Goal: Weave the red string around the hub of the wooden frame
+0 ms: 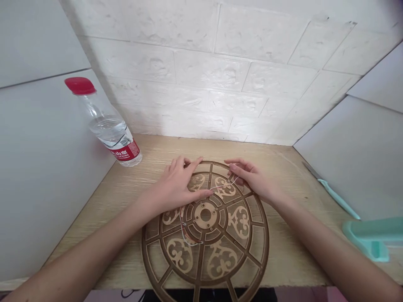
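head view: round fretwork wooden disc (pixel 205 226) laid flat on wood tabletop (pixel 292 251), near front edge; thin wire (pixel 224 185) stretched almost level across disc's upper part, end pointing up-right, further loop by hub; left hand (pixel 178 184) pressed on disc, fingers (pixel 189 164) spread wide; right hand (pixel 252 178) just above disc's upper right, wire pinched narrowly between fingertips; water bottle (pixel 108 126) tilted, red cap up-left; teal-handled knife (pixel 336 197) beside right wall
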Available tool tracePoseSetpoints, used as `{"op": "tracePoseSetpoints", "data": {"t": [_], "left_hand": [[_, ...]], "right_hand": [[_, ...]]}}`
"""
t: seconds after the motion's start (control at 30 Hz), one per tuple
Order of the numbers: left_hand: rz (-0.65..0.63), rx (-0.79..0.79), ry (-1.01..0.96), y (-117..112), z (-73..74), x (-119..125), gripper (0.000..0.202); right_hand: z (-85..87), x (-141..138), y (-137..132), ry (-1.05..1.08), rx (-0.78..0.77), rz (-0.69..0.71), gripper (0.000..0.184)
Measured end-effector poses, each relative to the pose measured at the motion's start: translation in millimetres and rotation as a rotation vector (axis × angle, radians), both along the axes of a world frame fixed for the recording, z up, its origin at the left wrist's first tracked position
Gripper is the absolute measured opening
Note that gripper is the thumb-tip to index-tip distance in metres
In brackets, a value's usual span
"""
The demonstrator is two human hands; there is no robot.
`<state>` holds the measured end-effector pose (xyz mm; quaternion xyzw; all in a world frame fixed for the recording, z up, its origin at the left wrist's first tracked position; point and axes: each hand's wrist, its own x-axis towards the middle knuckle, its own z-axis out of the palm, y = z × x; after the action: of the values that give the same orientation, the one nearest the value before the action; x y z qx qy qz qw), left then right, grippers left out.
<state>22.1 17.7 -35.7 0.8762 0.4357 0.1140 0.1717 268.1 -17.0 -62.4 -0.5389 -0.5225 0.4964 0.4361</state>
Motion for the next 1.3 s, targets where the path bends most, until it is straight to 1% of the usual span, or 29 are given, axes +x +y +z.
{"op": "tracePoseSetpoints", "data": {"t": [0.07, 0.13, 0.2, 0.27, 0.33, 0.4, 0.5, 0.57, 0.67, 0.77, 0.87, 1.0, 1.3], "left_hand": [[0.035, 0.028, -0.017, 3, -3.2, -1, 0.096], [0.078, 0.057, -0.028, 7, -6.0, -2, 0.096], [0.13, 0.079, -0.034, 11, -8.0, -3, 0.096], [0.191, 0.083, -0.038, 12, -9.0, -3, 0.097], [0.264, 0.07, -0.043, 11, -9.4, -2, 0.099], [0.326, 0.052, -0.052, 7, -9.4, 0, 0.103], [0.36, 0.02, -0.06, 2, -10.0, 4, 0.104], [0.353, -0.004, -0.057, 0, -11.0, 5, 0.102], [0.345, -0.001, -0.05, -1, -13.0, 6, 0.1], [0.347, 0.027, -0.043, 0, -13.7, 5, 0.1], [0.353, 0.014, -0.036, -1, -13.3, 6, 0.1], [0.373, -0.003, -0.04, -2, -13.8, 8, 0.103], [0.372, -0.007, -0.017, 0, -15.1, 8, 0.103]], "right_hand": [[3.4, 2, -1, -0.024, 0.018, -0.037, 0.047], [7.3, 4, -2, -0.122, 0.077, -0.083, 0.047], [10.7, 5, -4, -0.295, 0.215, -0.151, 0.046], [12.9, 5, -6, -0.521, 0.412, -0.19, 0.043], [13.2, 3, -8, -0.748, 0.587, -0.152, 0.04], [11.0, -1, -9, -0.907, 0.701, -0.046, 0.038], [4.0, -8, -10, -0.991, 0.806, 0.079, 0.039], [-0.9, -10, -10, -1.017, 0.829, 0.093, 0.036], [-5.9, -11, -7, -1.057, 0.808, 0.078, 0.034], [-8.5, -9, -3, -1.082, 0.814, 0.055, 0.031], [-9.7, -8, -1, -1.134, 0.829, 0.058, 0.026], [-7.1, -8, -2, -1.234, 0.842, 0.119, 0.031], [4.6, -6, -5, -1.368, 0.886, 0.232, 0.023]]}}
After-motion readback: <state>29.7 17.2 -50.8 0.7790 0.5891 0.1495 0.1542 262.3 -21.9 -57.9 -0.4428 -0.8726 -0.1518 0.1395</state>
